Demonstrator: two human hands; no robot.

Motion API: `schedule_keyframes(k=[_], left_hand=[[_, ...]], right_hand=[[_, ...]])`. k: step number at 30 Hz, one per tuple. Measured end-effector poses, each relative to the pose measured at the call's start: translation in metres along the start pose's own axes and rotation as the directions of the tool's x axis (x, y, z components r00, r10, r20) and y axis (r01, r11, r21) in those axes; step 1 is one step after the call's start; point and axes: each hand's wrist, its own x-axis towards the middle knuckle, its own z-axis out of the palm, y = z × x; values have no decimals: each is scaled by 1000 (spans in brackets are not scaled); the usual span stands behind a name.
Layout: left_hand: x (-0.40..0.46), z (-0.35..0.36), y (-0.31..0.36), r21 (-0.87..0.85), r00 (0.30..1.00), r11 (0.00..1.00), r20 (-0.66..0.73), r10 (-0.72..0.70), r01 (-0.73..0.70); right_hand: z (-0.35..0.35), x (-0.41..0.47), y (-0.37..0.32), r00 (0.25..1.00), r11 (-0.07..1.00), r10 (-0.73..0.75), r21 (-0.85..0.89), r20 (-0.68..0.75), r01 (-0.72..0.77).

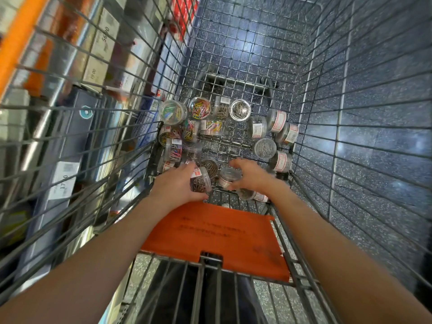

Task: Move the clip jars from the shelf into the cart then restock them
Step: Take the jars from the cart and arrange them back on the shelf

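1. Clip jars [217, 127] lie scattered over the wire floor of the cart [350, 113], in the middle of the frame: coloured-clip ones bunched toward the left wall, silver-clip ones toward the right, some upright, some tipped on their sides.
2. My left hand [180, 183] has its fingers wrapped round a jar of dark clips [201, 181], lying tilted in my grip just above the cart floor.
3. My right hand [250, 174] curls over a silver-clip jar [228, 177]; motion blur keeps me from saying how firm that hold is.
4. I judge the first half nearly or wholly done, since so many jars are already in the cart. Whether these two are going down or coming up for restocking, I cannot tell.
5. Restocking looks to be left: the shelf [70, 94], blurred along the left of the frame, shows boxes and price labels [63, 178] but no clip jars that I can make out.
6. In my way: the orange seat flap [210, 235] under my forearms, the tall wire sides, and loose jars close by my hands that could roll.
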Motion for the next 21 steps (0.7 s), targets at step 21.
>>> schedule_keyframes(k=[21], left_hand=[[2, 4, -2, 1, 1000, 1000, -19, 19, -19]], right_hand=[[23, 17, 0, 990, 998, -4, -56, -140, -4]])
